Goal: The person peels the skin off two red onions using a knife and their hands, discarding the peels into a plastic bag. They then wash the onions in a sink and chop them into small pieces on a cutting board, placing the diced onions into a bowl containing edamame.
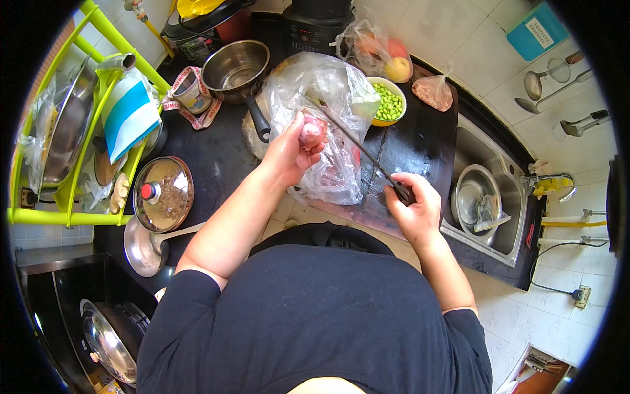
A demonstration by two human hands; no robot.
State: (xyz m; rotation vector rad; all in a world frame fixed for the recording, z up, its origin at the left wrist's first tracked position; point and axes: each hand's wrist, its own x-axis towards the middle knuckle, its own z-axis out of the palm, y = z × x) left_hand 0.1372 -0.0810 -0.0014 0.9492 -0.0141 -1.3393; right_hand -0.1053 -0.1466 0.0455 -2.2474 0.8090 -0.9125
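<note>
Our left hand [291,152] grips a reddish lump [313,131], plastic bag [339,184] beneath; our right hand [420,207] grasps a knife [357,143]. Likely we're cutting; the next stroke needs a steady hold.

The bag [331,157] is under the knife [357,145], pan [236,65] left, beans [388,104] right, and the tub [465,200] in the sink [482,150] maybe holds another bag [487,211].

A black, round-sided vessel [321,8] at twelve o'clock is cut off by the upper edge; further in, the left hand [292,150] partly hides a glossy reddish-pink lump [314,130].
</note>
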